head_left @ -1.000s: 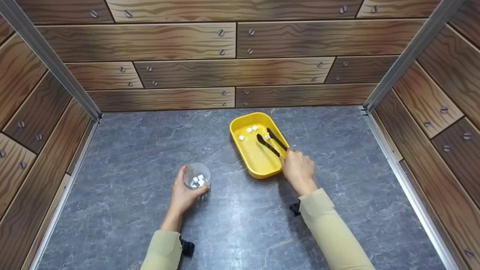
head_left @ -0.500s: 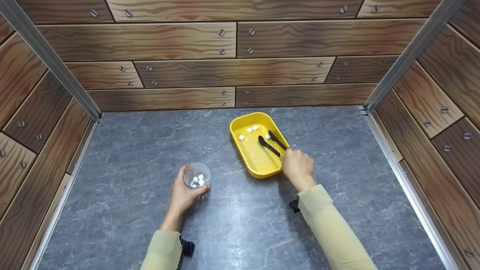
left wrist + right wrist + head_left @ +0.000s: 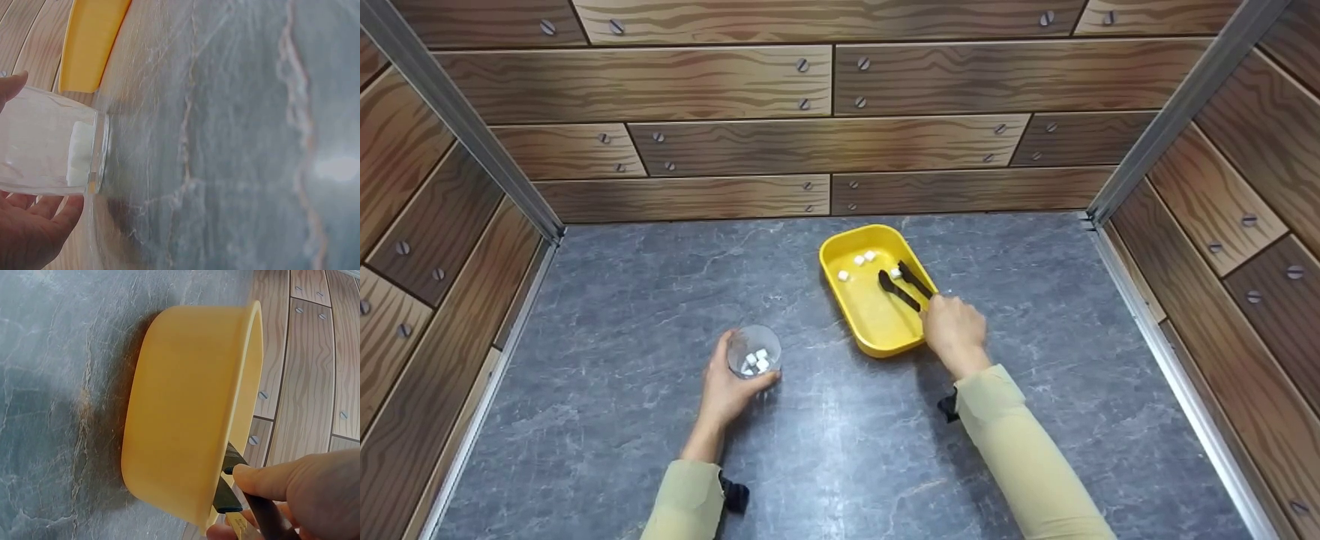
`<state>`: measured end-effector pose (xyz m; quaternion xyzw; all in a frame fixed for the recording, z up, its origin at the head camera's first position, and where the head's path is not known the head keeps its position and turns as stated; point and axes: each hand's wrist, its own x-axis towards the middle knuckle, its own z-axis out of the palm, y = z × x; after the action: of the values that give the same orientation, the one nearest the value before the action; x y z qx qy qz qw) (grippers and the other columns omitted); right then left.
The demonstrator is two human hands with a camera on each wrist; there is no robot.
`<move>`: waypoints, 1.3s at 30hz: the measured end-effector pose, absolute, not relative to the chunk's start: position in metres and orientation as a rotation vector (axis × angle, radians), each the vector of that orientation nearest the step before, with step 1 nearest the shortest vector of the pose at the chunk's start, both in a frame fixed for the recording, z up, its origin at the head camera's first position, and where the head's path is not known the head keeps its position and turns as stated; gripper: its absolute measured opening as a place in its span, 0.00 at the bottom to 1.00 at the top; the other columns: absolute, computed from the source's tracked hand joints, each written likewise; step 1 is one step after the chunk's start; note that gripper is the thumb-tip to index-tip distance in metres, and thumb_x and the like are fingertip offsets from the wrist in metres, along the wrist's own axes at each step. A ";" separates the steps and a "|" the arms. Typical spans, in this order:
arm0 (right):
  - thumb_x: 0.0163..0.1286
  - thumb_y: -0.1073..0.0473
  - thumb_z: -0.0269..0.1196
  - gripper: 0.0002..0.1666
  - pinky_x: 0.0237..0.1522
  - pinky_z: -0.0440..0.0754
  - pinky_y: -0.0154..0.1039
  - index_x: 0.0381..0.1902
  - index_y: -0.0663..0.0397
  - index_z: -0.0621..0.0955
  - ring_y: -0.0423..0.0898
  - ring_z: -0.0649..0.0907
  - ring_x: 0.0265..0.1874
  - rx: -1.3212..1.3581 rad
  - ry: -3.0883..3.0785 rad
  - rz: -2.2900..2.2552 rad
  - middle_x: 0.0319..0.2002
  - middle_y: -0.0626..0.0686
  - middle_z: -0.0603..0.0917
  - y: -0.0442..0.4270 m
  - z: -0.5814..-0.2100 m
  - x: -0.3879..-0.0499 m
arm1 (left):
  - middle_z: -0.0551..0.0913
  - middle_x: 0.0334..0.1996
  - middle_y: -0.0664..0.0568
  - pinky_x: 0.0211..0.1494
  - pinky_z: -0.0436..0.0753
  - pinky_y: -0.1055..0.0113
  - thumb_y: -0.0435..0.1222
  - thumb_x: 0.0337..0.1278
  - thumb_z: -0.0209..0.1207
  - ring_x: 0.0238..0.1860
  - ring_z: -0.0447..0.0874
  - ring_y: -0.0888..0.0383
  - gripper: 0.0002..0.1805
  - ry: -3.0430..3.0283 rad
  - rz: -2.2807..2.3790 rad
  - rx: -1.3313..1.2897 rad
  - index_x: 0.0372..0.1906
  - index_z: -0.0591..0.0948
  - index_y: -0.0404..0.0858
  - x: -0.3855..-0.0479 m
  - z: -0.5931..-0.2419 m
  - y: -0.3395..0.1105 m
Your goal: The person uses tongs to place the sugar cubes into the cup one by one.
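Observation:
My left hand (image 3: 726,388) holds a clear glass (image 3: 39,140) upright on the floor-like surface, thumb on one side and fingers on the other. Several small white cubes (image 3: 762,365) lie in its bottom. My right hand (image 3: 955,334) grips a pair of black-tipped tongs (image 3: 913,281) over the near right rim of a yellow tray (image 3: 877,349). The tong arms are spread apart inside the tray, the right tip beside a white cube (image 3: 895,274). Further white cubes (image 3: 859,260) lie toward the tray's far end. In the right wrist view the tray wall hides the tong tips (image 3: 228,498).
A grey marbled surface (image 3: 622,300) lies beneath everything. Wood-patterned panels (image 3: 735,146) wall it in at the back and both sides, with metal strips (image 3: 1174,360) along the corners and edges. The glass stands left of the tray, with a gap between them.
My right hand has shifted very slightly up and left, and the tong tips have moved a little to the right in the tray. The left hand and glass have stayed still.

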<state>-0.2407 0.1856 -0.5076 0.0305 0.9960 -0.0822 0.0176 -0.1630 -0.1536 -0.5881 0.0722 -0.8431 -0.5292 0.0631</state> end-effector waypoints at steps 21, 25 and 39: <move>0.71 0.50 0.60 0.20 0.30 0.81 0.62 0.41 0.63 0.85 0.67 0.84 0.33 0.102 3.090 -0.250 0.37 0.65 0.86 0.183 -0.506 -0.245 | 0.68 0.66 0.32 0.66 0.67 0.44 0.43 0.32 0.80 0.66 0.66 0.36 0.57 -2.549 -1.594 0.228 0.71 0.62 0.34 -0.164 -0.591 -0.154; 0.71 0.50 0.60 0.20 0.30 0.81 0.62 0.41 0.63 0.85 0.66 0.84 0.33 0.102 3.105 -0.255 0.36 0.65 0.86 0.184 -0.506 -0.245 | 0.67 0.66 0.32 0.67 0.67 0.44 0.43 0.32 0.80 0.66 0.65 0.36 0.57 -2.547 -1.607 0.231 0.71 0.62 0.33 -0.163 -0.590 -0.154; 0.72 0.50 0.59 0.20 0.29 0.81 0.61 0.41 0.63 0.86 0.66 0.84 0.32 0.112 3.062 -0.262 0.36 0.64 0.86 0.184 -0.508 -0.249 | 0.66 0.67 0.32 0.66 0.67 0.42 0.44 0.32 0.80 0.67 0.64 0.35 0.58 -2.564 -1.620 0.228 0.72 0.61 0.34 -0.163 -0.588 -0.154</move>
<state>-0.2495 0.1841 -0.5079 0.0362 0.9951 -0.0853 0.0331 -0.1629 -0.1543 -0.5877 0.0750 -0.8419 -0.5320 0.0499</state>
